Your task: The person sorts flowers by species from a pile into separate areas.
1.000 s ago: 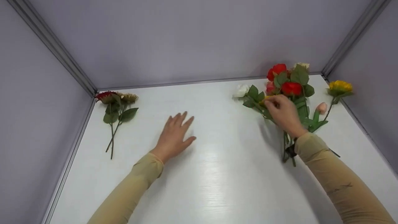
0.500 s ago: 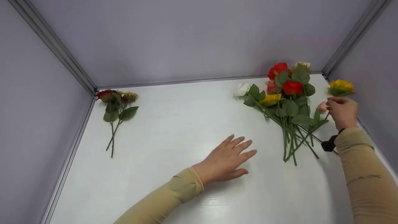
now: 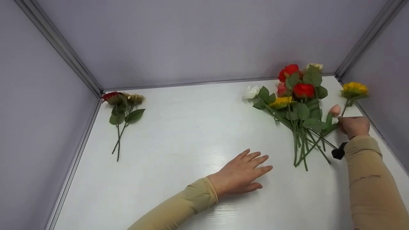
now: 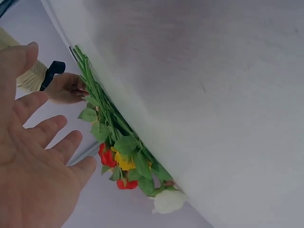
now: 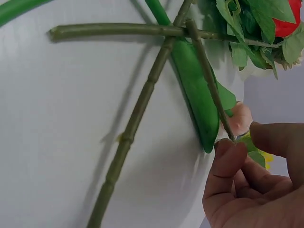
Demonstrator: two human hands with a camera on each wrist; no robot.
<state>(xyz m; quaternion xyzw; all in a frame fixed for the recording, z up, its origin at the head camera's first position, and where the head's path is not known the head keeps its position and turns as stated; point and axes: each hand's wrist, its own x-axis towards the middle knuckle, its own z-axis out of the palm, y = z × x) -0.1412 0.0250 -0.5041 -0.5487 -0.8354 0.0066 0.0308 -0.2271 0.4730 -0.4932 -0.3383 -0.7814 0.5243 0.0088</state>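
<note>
At the right of the head view, my right hand [image 3: 354, 126] has its fingers curled in at the stem of a yellow sunflower [image 3: 354, 89]. From the right wrist view, the thin stem [image 5: 211, 80] runs to the fingertips, and a pink tulip bud [image 5: 240, 118] lies just beyond. Left of that hand lies a bunch of flowers: red roses [image 3: 304, 90], a white rose [image 3: 251, 92], another sunflower [image 3: 281, 102] and green leaves. My left hand [image 3: 241, 174] hangs over the white table with fingers spread, holding nothing, to the lower left of the bunch's stems.
Two flowers, a dark red one [image 3: 112, 97] and a tan one [image 3: 136, 99], lie with crossed stems at the far left of the table [image 3: 179, 137]. Grey panels [image 3: 204, 41] enclose the back and both sides. A black wrist camera [image 3: 338, 151] sits on the right wrist.
My right hand has gone from above the bunch to the right, then down along the sunflower's stem. The left hand has moved right and toward me, fingers still spread.
</note>
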